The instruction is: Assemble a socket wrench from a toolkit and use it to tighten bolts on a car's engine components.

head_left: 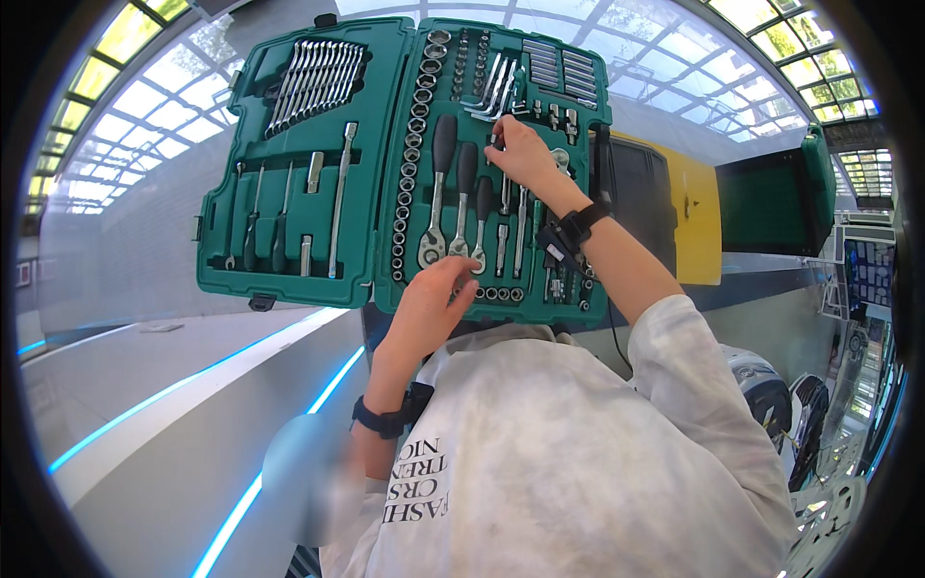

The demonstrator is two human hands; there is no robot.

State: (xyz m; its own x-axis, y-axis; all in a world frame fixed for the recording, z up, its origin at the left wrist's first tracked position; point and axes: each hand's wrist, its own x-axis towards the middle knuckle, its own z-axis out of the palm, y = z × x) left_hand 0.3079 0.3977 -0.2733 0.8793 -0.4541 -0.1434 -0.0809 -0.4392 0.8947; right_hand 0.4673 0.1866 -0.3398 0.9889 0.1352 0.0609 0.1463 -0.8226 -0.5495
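A green tool case [380,273] lies open with wrenches [313,82], screwdrivers [252,217], sockets [417,111], hex keys [496,87] and three ratchets [436,193] in it. My right hand [525,159] pinches a small metal piece [494,140] just below the hex keys, partly hidden by my fingers. My left hand [429,308] is loosely curved at the ratchet heads, fingertips touching near the smaller one, thumb apart from the fingers.
A yellow-and-black surface [689,212] and a dark green open bin or case [776,202] lie right of the case. White ledges with blue light strips [328,380] run at lower left. A white perforated chair [829,520] stands at lower right.
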